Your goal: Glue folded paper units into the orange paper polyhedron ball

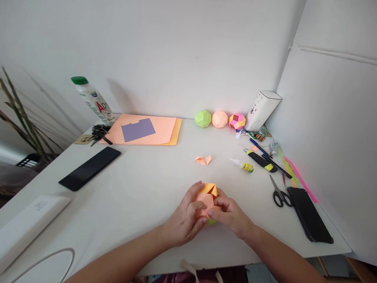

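Observation:
Both my hands grip one folded paper model (207, 195), orange and peach with a bit of green showing beneath, just above the white table (153, 184) near its front edge. My left hand (187, 216) wraps its left side with curled fingers. My right hand (229, 214) pinches its right side. Three small folded peach paper pieces (203, 159) lie a short way beyond the hands.
Three paper balls, green (203, 118), peach (219, 119) and pink-yellow (237, 121), stand at the back wall. A glue tube (244, 165), pens, scissors (279, 193) and a phone (309, 214) lie right. Orange sheets (144, 129), a bottle (92, 100), keys and a black case (90, 168) lie left.

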The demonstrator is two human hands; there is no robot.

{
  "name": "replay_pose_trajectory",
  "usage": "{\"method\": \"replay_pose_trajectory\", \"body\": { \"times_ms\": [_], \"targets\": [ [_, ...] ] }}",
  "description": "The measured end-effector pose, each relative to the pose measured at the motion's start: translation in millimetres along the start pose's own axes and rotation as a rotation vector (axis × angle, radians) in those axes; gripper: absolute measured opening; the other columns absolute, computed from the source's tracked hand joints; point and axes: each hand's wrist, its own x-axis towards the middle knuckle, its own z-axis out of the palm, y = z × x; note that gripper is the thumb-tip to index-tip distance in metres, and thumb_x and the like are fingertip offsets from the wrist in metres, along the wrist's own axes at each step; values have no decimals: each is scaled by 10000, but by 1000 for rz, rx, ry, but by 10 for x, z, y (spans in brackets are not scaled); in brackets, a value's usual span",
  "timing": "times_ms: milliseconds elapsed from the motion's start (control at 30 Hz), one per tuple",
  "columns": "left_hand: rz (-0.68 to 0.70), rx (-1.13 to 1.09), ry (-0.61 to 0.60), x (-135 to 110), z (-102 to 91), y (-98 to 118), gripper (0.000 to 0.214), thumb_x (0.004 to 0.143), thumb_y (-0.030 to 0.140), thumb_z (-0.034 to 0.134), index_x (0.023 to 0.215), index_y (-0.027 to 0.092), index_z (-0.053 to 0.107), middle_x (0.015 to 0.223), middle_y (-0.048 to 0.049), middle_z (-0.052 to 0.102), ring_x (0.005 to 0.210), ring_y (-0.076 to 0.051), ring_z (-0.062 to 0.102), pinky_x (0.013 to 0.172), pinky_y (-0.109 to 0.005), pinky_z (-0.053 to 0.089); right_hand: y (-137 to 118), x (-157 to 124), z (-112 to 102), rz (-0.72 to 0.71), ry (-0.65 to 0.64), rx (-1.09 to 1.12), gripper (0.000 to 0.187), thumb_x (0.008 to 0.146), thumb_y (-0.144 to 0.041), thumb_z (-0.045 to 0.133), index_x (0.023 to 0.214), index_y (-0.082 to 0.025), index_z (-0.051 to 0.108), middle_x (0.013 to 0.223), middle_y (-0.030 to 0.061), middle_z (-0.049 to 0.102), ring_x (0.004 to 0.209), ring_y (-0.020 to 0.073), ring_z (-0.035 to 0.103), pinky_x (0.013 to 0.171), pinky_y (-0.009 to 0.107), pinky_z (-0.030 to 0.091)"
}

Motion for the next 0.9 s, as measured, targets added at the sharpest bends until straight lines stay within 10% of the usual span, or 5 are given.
{"method": "replay_pose_trajectory", "body": {
  "times_ms": [333, 900],
  "targets": [
    [-1, 225, -33, 3, 38, -9, 882, 852, 333, 621, 1485, 156, 33, 1487, -264, 163, 1388, -414, 207, 1038, -622, 359, -4, 4, 7, -8, -12, -36, 245, 750, -419, 713, 682, -191, 657, 1147, 45, 498, 978, 224, 494, 748, 313, 455],
    [39, 310, 7, 7, 79, 9, 917, 876, 401, 582, 1499, 100, -19, 1480, -285, 169, 1402, -412, 172, 1053, -617, 343, -14, 2, 36, -21, -10, -37, 154, 764, -314, 690, 690, -185, 651, 1169, 44, 495, 991, 217, 501, 760, 307, 462]
  ]
}}
